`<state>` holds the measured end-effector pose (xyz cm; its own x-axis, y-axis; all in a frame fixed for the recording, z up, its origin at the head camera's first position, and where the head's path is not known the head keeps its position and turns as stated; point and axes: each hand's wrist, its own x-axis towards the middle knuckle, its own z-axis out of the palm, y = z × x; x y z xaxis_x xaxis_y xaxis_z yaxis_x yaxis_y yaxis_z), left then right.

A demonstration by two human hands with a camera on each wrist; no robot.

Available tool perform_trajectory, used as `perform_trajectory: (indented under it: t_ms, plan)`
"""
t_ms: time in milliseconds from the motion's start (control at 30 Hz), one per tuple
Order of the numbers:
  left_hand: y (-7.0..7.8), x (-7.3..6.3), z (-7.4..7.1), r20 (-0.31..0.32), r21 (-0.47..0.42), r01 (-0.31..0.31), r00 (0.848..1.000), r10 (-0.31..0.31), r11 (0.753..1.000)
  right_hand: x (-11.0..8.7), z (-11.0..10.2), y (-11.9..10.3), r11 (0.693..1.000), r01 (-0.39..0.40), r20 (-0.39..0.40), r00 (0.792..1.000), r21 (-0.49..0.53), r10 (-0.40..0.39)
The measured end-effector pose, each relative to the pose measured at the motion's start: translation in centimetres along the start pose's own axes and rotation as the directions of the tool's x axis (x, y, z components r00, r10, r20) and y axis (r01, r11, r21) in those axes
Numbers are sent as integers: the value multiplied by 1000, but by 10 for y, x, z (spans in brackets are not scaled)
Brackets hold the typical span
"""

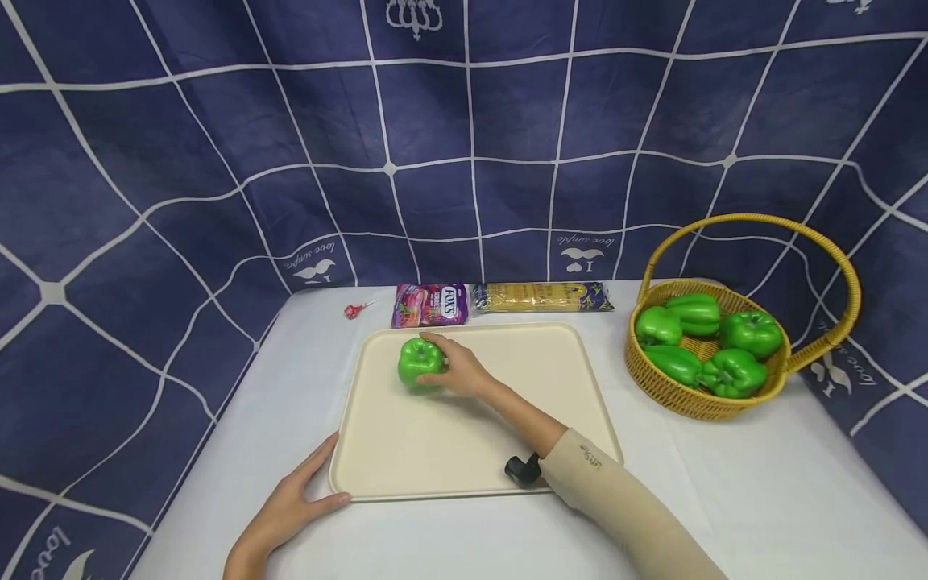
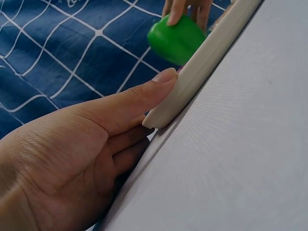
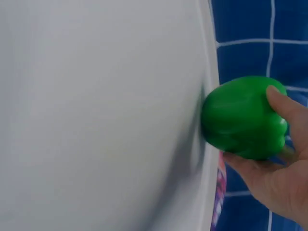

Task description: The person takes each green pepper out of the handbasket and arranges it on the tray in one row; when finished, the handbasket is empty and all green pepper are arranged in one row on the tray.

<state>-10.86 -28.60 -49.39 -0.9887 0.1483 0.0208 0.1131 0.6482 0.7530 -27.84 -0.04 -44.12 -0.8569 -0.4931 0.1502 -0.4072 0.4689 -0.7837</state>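
A green bell pepper (image 1: 418, 362) is at the upper left part of a cream tray (image 1: 464, 451). My right hand (image 1: 458, 366) grips it, thumb on one side and fingers on the other, as the right wrist view shows with the pepper (image 3: 243, 118) by the tray surface. Whether it touches the tray I cannot tell. At the tray's near left corner, my left hand (image 1: 290, 499) rests with thumb and fingers spread along the rim. In the left wrist view the thumb of that hand (image 2: 72, 139) lies against the tray edge (image 2: 192, 72), its other fingers partly hidden behind.
A yellow wicker basket (image 1: 663, 391) with a tall handle stands right, holding several green peppers (image 1: 750, 334). Behind the tray lie a Fox's candy bag (image 1: 431, 305), a long yellow packet (image 1: 540, 296) and a red lollipop (image 1: 353, 311). Blue checked cloth (image 1: 507, 121) hangs behind.
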Motion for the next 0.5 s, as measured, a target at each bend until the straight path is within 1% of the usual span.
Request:
perform_trajectory:
  t_ms: [100, 167, 367, 500]
  plan:
    - [0, -1, 0, -6, -2, -5, 1000, 5, 1000, 10, 18, -6, 997, 5, 6, 1000, 80, -5]
    - [0, -1, 0, -8, -5, -3, 1000, 3, 1000, 15, 30, -9, 995, 10, -2, 1000, 101, -10]
    - [1, -1, 0, -4, -12, 6, 1000, -6, 1000, 26, 58, -20, 995, 63, -38, 997, 81, -60]
    - [1, 0, 1, -9, 4, -2, 1000, 2, 1000, 29, 69, -26, 994, 82, -50, 996, 71, -78]
